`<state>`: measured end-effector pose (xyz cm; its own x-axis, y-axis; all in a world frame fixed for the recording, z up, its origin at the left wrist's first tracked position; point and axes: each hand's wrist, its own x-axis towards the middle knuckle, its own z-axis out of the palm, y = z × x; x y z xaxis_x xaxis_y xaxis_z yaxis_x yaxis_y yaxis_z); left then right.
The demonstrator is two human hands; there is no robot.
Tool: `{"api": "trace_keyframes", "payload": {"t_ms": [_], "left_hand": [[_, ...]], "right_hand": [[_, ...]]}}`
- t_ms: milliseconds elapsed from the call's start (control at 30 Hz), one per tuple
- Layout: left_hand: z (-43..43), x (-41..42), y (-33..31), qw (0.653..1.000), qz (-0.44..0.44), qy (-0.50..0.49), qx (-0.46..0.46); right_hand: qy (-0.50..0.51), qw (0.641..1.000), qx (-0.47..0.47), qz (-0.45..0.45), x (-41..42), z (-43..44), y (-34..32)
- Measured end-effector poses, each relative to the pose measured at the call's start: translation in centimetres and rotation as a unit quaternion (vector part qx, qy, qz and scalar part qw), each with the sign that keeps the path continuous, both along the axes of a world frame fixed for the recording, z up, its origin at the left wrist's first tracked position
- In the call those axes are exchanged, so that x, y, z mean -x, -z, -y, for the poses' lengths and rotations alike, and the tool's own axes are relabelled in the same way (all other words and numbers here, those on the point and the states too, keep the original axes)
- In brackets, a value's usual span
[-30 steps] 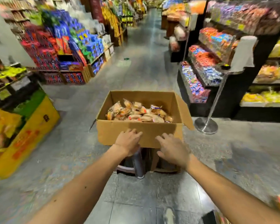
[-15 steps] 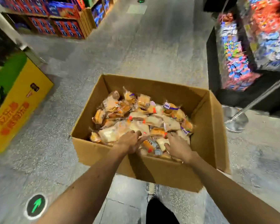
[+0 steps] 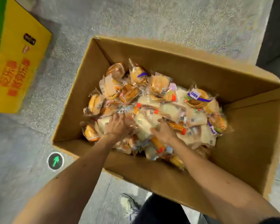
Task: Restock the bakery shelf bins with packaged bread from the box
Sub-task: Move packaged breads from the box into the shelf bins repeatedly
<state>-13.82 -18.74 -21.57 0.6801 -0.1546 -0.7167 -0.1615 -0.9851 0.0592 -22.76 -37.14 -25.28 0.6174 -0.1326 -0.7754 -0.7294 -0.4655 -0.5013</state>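
An open cardboard box [image 3: 189, 65] stands on the floor below me. Inside is a heap of packaged bread [image 3: 160, 89]: buns and pale sandwich slices in clear wrappers, some with purple or orange labels. Both my arms reach over the near wall of the box. My left hand [image 3: 118, 126] lies on the packets at the left of the heap, fingers spread and blurred. My right hand [image 3: 164, 132] rests on the packets just right of it, fingertips pushed in among the wrappers. A pale packet [image 3: 144, 125] sits between the two hands. The shelf bins are out of view.
A yellow and green display carton [image 3: 23, 62] stands at the left. A round green arrow sticker [image 3: 55, 161] marks the grey floor by the box's near left corner. A dark shelf base [image 3: 275, 38] fills the top right. My shoe [image 3: 127, 202] is at the bottom.
My view has tilted down and closer onto the box. Both hands left the box's near edge and moved into the bread heap, then reached a little further in.
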Motion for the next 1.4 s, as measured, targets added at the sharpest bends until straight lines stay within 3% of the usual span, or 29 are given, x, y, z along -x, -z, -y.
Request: {"api": "trace_keyframes", "payload": {"t_ms": [267, 500, 733, 833, 933, 1067, 1100, 1233, 1400], "left_hand": [[-0.9, 0.5, 1.7, 0.999, 0.001, -0.024, -0.024], [-1.2, -0.3, -0.2, 0.992, -0.105, 0.043, -0.052], [0.6, 0.8, 0.0, 0.989, -0.085, 0.116, -0.031], [1.2, 1.2, 0.2, 0.989, -0.079, 0.129, -0.006], [1.8, 1.2, -0.4, 0.985, -0.076, 0.153, 0.026], [2.2, 1.5, -1.5, 0.973, -0.103, 0.191, 0.076], [2.2, 1.7, -1.6, 0.969, -0.108, 0.206, 0.08], [1.9, 2.4, -2.0, 0.96, -0.121, 0.224, 0.116], [-0.7, 2.6, -1.5, 0.967, -0.123, 0.078, 0.207]], "right_hand": [[0.026, 0.997, -0.06, -0.03, -0.8, -2.7, 2.9], [0.029, 0.99, -0.12, -0.074, 0.5, -1.9, 3.3], [0.131, 0.991, -0.004, 0.035, 3.2, 3.9, 2.8], [0.261, 0.964, -0.015, 0.049, 3.4, 5.9, 2.1], [0.438, 0.894, -0.094, -0.007, 3.1, 7.3, 1.9], [0.545, 0.804, -0.23, -0.06, 1.4, 7.9, 2.4], [0.554, 0.795, -0.237, -0.06, 0.8, 7.8, 2.5], [0.572, 0.801, -0.162, -0.073, -1.1, 6.8, 2.5], [0.517, 0.824, -0.204, -0.108, -1.7, 6.5, 2.1]]}}
